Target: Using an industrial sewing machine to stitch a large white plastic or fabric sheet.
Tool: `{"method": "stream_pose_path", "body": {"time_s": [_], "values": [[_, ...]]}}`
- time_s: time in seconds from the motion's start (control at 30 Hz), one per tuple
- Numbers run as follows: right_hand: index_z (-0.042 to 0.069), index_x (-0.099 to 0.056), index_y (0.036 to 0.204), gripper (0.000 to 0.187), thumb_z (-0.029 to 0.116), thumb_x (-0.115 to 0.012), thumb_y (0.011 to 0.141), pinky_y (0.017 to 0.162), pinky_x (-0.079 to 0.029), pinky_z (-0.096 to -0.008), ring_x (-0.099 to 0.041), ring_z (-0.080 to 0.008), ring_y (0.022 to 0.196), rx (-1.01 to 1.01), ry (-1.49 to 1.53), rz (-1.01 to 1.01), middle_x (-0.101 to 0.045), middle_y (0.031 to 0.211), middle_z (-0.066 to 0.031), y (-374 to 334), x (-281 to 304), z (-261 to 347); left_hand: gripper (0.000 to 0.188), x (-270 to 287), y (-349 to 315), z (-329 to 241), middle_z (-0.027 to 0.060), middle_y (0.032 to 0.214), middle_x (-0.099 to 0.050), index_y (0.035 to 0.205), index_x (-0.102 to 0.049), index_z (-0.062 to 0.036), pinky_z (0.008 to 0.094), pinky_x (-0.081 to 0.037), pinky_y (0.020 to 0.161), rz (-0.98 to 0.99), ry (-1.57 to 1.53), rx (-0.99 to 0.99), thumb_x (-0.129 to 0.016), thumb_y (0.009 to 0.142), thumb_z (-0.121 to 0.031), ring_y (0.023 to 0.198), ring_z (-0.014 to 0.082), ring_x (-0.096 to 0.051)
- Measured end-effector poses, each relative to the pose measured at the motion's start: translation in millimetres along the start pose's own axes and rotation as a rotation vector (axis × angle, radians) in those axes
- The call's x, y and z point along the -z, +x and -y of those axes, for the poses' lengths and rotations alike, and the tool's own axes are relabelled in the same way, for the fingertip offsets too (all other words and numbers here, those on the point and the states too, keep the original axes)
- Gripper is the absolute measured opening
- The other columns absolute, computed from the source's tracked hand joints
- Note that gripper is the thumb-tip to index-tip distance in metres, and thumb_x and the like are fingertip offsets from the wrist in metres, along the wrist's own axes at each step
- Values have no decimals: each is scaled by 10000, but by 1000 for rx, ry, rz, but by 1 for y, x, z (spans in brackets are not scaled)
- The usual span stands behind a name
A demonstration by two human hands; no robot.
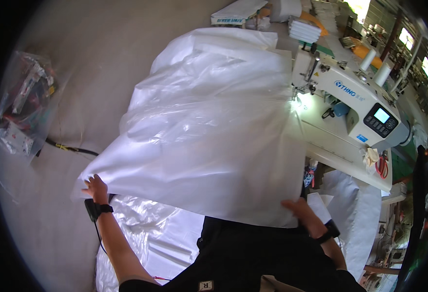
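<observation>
A large white plastic sheet [199, 146], glossy and wrinkled, spreads in front of me, its right edge beside the needle of a white sewing machine [352, 95]. At the sheet's near left corner, my left hand [96, 187] is closed on the edge. My right hand [304, 211] lies at the near right corner, its slightly blurred fingers stretched out over the sheet. The needle area is lit by a small lamp. Whether the right fingertips press on the plastic cannot be made out.
More white plastic [170, 228] hangs below the sheet, by my lap. Red-handled scissors [382, 167] lie at the machine table's near right edge. Thread cones [382, 74] stand behind the machine. A clear bag of odds and ends [26, 107] lies at far left, near a black cable [72, 147].
</observation>
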State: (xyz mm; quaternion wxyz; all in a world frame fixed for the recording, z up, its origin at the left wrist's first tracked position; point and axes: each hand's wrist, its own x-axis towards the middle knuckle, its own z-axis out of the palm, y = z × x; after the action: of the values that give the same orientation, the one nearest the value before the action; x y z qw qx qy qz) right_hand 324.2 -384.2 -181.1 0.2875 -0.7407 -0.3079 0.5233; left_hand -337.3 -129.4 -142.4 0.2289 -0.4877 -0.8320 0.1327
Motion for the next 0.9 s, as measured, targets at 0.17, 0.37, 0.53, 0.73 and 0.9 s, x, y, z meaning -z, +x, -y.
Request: {"method": "stream_pose_path", "body": {"time_s": [0.17,0.37,0.53,0.73,0.9], "values": [[7,-659,1008,338,296,-630,836,634,-494,-270,-615,-129,751,39,22,101,-666,881,-52,1,-28,23,213,170,-83,-118,167,917,-649,1051,-598,6,396,-507,724,-234,-1284,-586,-516,855,-11,818,329,-629],[22,-625,1091,346,289,-619,870,746,-487,-286,-596,-128,885,203,239,140,-647,967,-59,-6,-29,16,227,196,-202,-297,110,850,-613,960,-595,-38,374,-501,685,-521,-916,-940,-634,804,-198,813,279,-618],[22,-616,1108,336,298,-565,922,800,-476,-288,-587,-131,912,212,425,76,-640,981,-60,-15,-25,6,100,153,-179,-320,144,816,-606,791,-582,-59,429,-501,680,-90,-758,-1082,-483,787,-46,791,342,-604],[31,-577,1184,319,243,-522,951,834,-459,-270,-566,-112,954,502,432,-32,-620,1021,-29,-23,-16,-8,49,302,-231,-223,88,768,-588,742,-610,-46,376,-475,684,-58,-1032,-1734,-651,748,-72,787,284,-576],[26,-549,1201,299,192,-506,956,864,-442,-263,-527,-85,1001,491,509,111,-591,1073,-28,-57,-7,26,106,347,-286,-216,108,795,-578,803,-564,-36,373,-477,604,372,-1234,-1876,-652,798,-96,707,309,-587]]}}
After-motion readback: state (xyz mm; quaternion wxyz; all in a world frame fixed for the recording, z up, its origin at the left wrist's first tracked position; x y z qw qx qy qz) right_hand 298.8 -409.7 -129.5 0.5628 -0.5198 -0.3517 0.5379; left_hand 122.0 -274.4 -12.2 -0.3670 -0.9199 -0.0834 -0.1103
